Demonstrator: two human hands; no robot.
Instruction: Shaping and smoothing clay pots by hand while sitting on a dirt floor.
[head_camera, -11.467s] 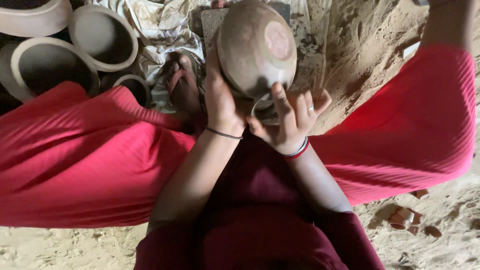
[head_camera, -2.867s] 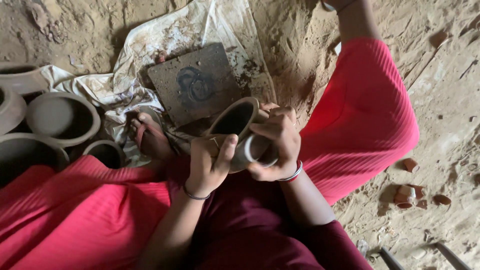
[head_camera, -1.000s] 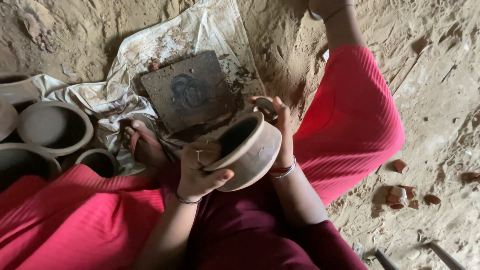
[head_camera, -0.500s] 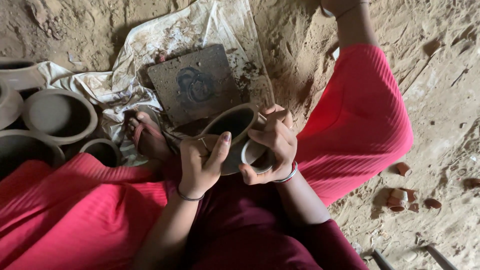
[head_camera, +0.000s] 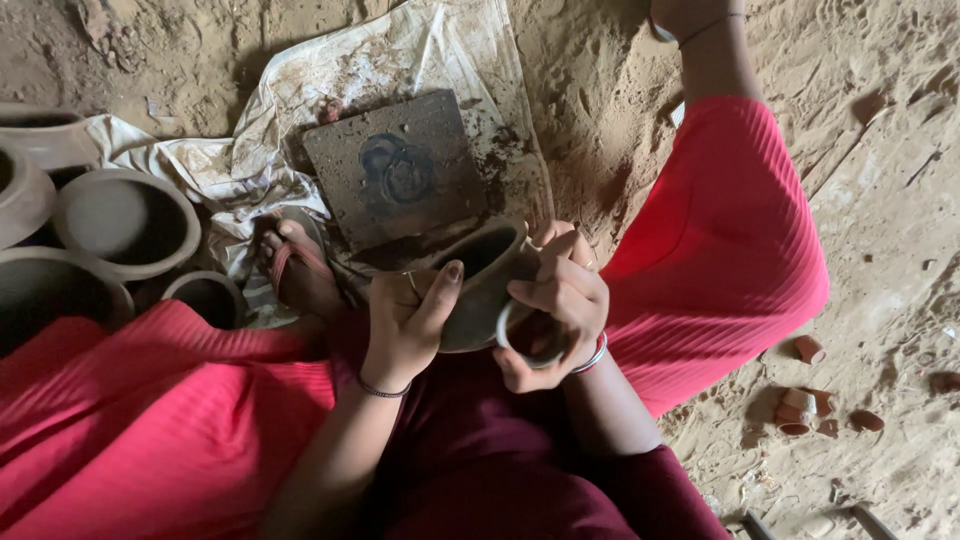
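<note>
Head view: a floor of loose, pale sand (head_camera: 880, 200) is seen, grainy and marked with prints; across it the person's legs are spread in ribbed red cloth (head_camera: 720, 240), over a darker maroon garment at the lap. A crumpled, mud-stained white plastic sheet (head_camera: 400, 60) is laid on the sand; on it a flat, roughly square slab (head_camera: 395, 170) is set, dark, gritty and smeared with wet clay. At the left edge five unfired clay pots (head_camera: 125, 220) are counted, grey-brown, matt, round-mouthed and thick-rimmed, packed close together; the smallest is just beside a sandalled foot (head_camera: 300, 270).

Above the lap, just in front of the slab's near edge, one small clay bowl (head_camera: 480, 285) is held tilted, its mouth turned up and away; its wall is smooth, damp-looking and olive-grey, its rim rounded, its inside dark. It is gripped by the left hand (head_camera: 405, 325), whose fingers are curled round the near side with the thumb raised along the wall. The right hand (head_camera: 555, 305) is closed against the bowl's right side, fingers bent round a pale ring-shaped thing (head_camera: 530, 345) pressed to the wall; what it is made of cannot be told.

On the sand at the right, about five small reddish clay fragments (head_camera: 805, 405) are scattered.
</note>
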